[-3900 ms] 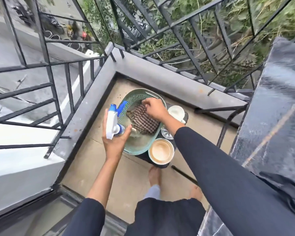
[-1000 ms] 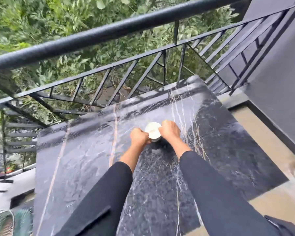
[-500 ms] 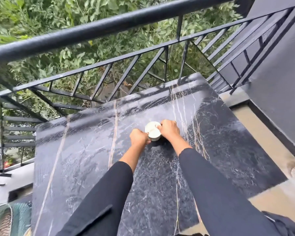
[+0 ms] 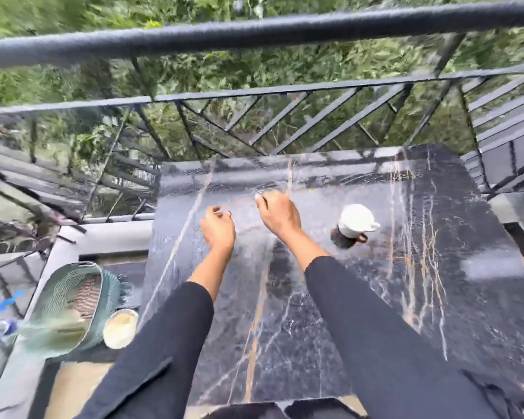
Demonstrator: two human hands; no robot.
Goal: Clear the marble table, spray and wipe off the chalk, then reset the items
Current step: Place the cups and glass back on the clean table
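Marble table shows no chalk; one white cup stands reset right of centre. Left hand and right hand hover loosely curled, empty. Remaining items sit in green basket, lower left.

- I stand on a small balcony of a home, outdoors.
- A black metal railing with slanted bars closes it in front of me and at both sides.
- Behind the railing I see only thick green leaves.
- My desk is black marble with pale veins.
- A white cup stands on it.
- The floor is beige tile.
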